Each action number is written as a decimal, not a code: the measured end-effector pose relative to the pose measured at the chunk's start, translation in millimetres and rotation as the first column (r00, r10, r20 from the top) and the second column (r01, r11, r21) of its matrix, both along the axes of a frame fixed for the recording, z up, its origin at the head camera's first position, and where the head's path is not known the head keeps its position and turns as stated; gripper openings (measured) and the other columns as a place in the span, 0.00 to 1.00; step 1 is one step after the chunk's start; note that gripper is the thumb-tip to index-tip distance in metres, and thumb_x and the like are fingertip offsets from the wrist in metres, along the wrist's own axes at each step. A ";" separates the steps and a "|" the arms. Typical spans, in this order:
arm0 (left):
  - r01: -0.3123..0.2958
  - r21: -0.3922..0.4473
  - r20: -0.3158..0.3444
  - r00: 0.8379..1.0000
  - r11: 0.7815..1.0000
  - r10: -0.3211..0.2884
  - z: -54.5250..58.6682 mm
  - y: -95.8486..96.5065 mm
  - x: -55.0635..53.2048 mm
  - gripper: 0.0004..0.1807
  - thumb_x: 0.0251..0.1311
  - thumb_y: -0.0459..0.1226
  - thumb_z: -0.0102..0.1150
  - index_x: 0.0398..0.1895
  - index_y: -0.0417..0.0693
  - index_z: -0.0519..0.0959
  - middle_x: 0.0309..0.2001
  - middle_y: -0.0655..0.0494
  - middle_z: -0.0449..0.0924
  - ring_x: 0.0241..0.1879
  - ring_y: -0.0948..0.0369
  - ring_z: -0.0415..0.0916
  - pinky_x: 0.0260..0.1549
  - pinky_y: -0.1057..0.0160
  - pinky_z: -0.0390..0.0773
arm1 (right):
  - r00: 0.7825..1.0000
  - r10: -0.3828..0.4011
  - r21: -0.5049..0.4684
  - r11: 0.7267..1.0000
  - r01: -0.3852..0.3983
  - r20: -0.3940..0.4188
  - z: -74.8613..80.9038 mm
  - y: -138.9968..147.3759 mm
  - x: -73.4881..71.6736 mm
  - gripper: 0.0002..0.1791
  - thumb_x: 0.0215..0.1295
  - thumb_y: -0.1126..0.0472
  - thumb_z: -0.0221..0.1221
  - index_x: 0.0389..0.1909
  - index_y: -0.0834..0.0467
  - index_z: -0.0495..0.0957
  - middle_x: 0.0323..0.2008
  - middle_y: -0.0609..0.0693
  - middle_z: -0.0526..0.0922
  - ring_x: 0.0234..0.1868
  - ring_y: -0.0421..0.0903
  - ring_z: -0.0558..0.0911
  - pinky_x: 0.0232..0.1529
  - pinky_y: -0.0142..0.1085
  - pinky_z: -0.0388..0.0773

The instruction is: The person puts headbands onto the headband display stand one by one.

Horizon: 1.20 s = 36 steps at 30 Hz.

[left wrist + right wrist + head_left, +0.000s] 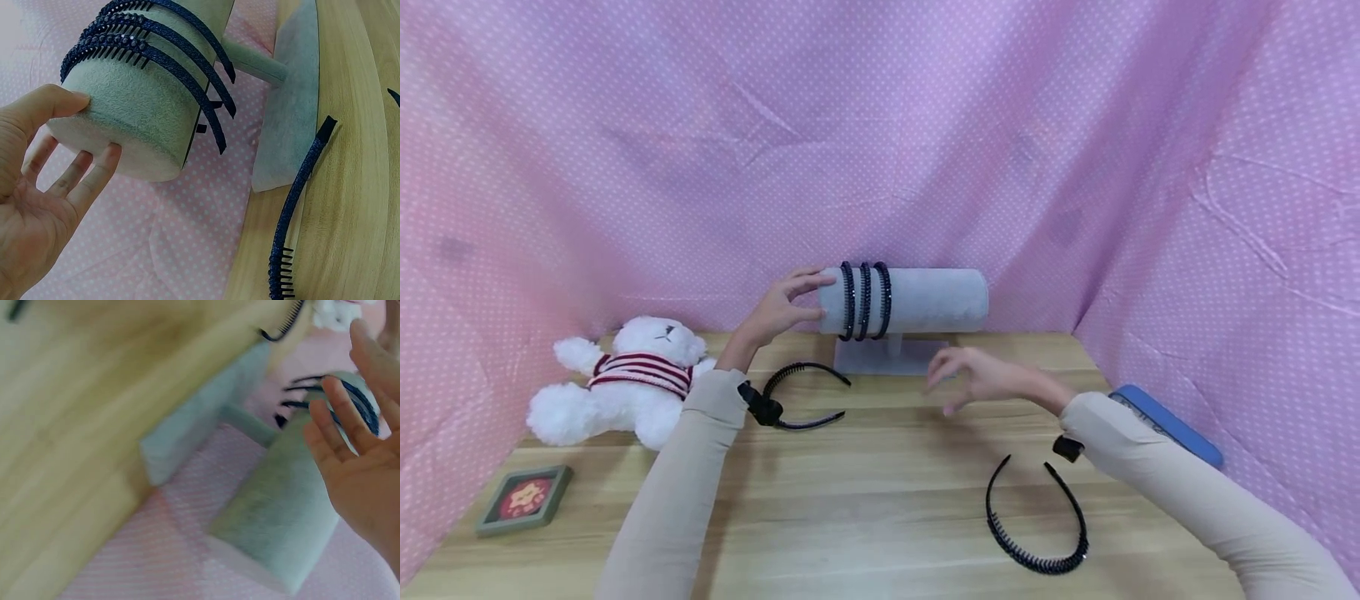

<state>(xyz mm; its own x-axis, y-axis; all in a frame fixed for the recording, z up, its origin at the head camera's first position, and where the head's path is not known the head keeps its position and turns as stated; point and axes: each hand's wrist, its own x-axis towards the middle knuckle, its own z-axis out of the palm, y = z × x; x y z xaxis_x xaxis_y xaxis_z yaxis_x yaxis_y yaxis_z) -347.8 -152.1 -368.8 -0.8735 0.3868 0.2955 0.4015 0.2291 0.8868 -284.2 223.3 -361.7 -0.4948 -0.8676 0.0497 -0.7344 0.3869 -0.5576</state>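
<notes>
A grey plush headband stand (936,300), a horizontal roll on a post and flat base, stands at the back. Three dark beaded headbands (865,300) hang around its left part. My left hand (781,308) holds the roll's left end, thumb and fingertips against its rim and end face. My right hand (981,377), blurred, hovers in front of the base, fingers spread and holding nothing. One loose dark headband (812,423) lies beside my left wrist, partly hidden by it. Another headband (1045,567) with comb teeth lies at the front right.
A white plush bear (625,408) in a striped sweater lies at the left. Nearer the front is a small green square tray (553,496). A blue case-like object (1180,429) sits at the right, partly behind the sleeve. Pink dotted cloth (880,150) surrounds the wooden table.
</notes>
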 end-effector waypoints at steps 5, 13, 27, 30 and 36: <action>-0.007 0.005 0.005 1.000 1.000 0.007 1.3 -2.0 -2.7 0.30 0.63 0.26 0.64 0.69 0.38 0.73 0.80 0.48 0.55 0.78 0.45 0.54 0.75 0.37 0.57 | 0.989 0.024 0.100 0.994 -0.039 0.149 -13.6 16.6 11.0 0.20 0.51 0.62 0.76 0.47 0.59 0.89 0.45 0.50 0.85 0.52 0.43 0.78 0.60 0.39 0.74; -0.011 0.016 0.010 1.000 1.000 0.011 0.3 -4.7 -7.2 0.30 0.63 0.26 0.65 0.69 0.39 0.73 0.80 0.50 0.55 0.77 0.45 0.55 0.75 0.37 0.58 | 0.955 0.072 0.166 0.978 -0.123 0.287 -40.5 33.1 25.1 0.17 0.47 0.70 0.75 0.42 0.61 0.90 0.40 0.54 0.86 0.46 0.40 0.78 0.53 0.36 0.76; -0.004 0.016 0.012 1.000 1.000 0.004 -2.1 -2.7 -5.2 0.29 0.63 0.26 0.64 0.69 0.40 0.73 0.80 0.48 0.54 0.78 0.45 0.54 0.75 0.37 0.57 | 0.902 0.164 0.102 0.970 -0.221 0.399 -72.4 44.4 44.6 0.13 0.45 0.73 0.74 0.36 0.64 0.89 0.34 0.60 0.81 0.42 0.35 0.76 0.47 0.34 0.84; 0.000 0.018 0.012 1.000 1.000 0.000 -2.2 -1.9 -5.7 0.29 0.63 0.27 0.64 0.69 0.40 0.73 0.80 0.48 0.54 0.78 0.45 0.54 0.75 0.37 0.56 | 0.908 0.105 0.144 0.974 -0.177 0.405 -73.9 44.8 49.2 0.11 0.47 0.72 0.74 0.34 0.62 0.90 0.35 0.57 0.80 0.42 0.32 0.75 0.47 0.31 0.82; 0.010 0.023 0.015 1.000 1.000 -0.010 -2.7 0.3 -5.2 0.29 0.64 0.27 0.64 0.69 0.39 0.73 0.80 0.48 0.54 0.77 0.45 0.54 0.75 0.37 0.57 | 0.930 0.056 0.188 0.973 -0.132 0.363 -78.1 44.3 54.4 0.08 0.47 0.71 0.75 0.30 0.59 0.90 0.32 0.52 0.79 0.38 0.30 0.74 0.41 0.27 0.77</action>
<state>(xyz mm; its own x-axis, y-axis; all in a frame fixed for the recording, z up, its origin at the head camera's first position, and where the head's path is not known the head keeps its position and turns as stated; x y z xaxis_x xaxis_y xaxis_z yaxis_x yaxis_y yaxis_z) -353.0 -151.8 -371.5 -0.8741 0.3889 0.2911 0.3900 0.2044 0.8978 -229.9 267.6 -439.8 -0.3631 -0.8831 -0.2970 -0.5429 0.4596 -0.7028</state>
